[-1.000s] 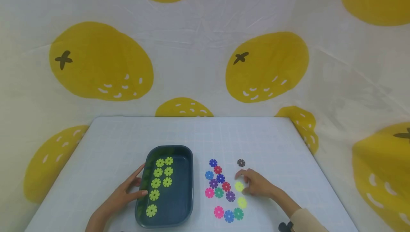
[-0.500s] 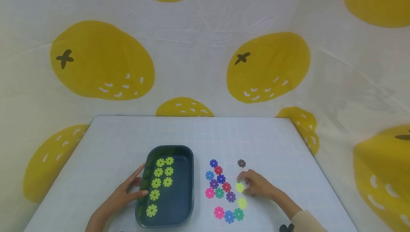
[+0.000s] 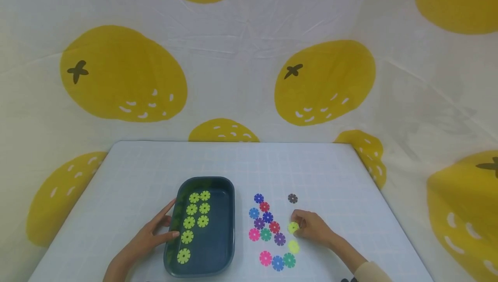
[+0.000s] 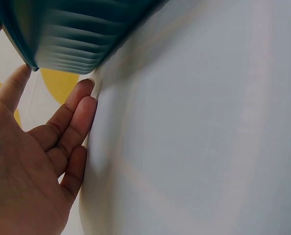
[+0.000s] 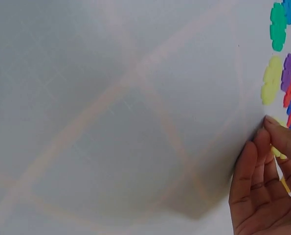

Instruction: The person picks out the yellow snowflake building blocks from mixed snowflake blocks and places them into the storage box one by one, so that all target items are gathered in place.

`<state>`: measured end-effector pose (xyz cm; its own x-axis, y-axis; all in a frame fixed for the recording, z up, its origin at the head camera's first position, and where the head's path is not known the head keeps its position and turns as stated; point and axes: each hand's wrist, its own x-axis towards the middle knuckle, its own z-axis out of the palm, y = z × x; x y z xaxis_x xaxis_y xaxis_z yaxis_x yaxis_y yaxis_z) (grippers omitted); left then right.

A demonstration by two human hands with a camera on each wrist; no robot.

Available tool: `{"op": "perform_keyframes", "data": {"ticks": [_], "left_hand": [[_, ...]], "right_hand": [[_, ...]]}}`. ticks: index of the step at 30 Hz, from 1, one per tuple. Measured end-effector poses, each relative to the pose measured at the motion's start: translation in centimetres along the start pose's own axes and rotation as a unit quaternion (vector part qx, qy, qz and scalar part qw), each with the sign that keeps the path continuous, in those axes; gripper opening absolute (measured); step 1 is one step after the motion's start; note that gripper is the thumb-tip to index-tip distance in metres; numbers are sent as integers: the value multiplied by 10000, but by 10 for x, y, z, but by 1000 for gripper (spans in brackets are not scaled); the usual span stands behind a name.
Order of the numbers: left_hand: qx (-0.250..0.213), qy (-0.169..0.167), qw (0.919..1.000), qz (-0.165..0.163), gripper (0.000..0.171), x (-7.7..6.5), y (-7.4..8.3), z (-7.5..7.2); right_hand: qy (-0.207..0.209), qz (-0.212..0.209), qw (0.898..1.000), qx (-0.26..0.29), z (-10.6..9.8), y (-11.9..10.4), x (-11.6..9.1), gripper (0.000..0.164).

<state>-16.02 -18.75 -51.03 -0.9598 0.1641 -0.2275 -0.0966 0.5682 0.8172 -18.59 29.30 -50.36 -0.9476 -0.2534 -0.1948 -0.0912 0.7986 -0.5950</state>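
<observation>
In the head view, my right hand point(image 3: 313, 228) pinches a yellow-green notched plastic disc point(image 3: 293, 227) at its right edge, low over the table. Another yellow-green disc point(image 3: 293, 246) lies just in front of it. My left hand point(image 3: 149, 236) is at the left side of a dark teal tray point(image 3: 231, 230), with the thumb over the rim and the index fingertip touching the edge farther back. Several yellow-green discs point(image 3: 187, 236) lie in the tray's left half. The left wrist view shows the other fingers point(image 4: 77, 120) of that hand loosely bent under the tray's outer wall.
Between tray and right hand lie several notched discs in other colours, such as a purple disc point(image 3: 279, 239), a pink disc point(image 3: 266, 258) and a green disc point(image 3: 289, 260). A dark grey disc point(image 3: 292, 198) lies behind the right hand. A white cloth point(image 3: 330, 165) covers the table.
My right thumb and index finger have closed on the yellow-green disc, which has shifted slightly right. The left hand and tray stay where they were.
</observation>
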Motion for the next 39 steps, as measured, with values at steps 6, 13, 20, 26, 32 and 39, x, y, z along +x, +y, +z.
{"op": "perform_keyframes", "data": {"ticks": [6,13,20,26,32,39], "left_hand": [[-37,-21,10000,-29,92,0,1,-1],[26,16,10000,-15,92,0,1,0],[6,-2,10000,-8,92,0,1,-1],[21,-27,10000,-70,91,-1,2,-1],[13,-25,10000,-25,92,-1,3,-1],[-11,-30,10000,3,92,-1,2,-1]], "right_hand": [[-54,100,9999,-16,0,1,0,19],[-105,530,9963,673,1,0,-4,13],[4,1268,9741,1872,1,2,-7,22],[302,2005,9430,2641,1,2,-6,36],[286,2349,9123,3342,-2,3,-8,50],[119,2399,8833,4026,-4,3,-10,50]]}}
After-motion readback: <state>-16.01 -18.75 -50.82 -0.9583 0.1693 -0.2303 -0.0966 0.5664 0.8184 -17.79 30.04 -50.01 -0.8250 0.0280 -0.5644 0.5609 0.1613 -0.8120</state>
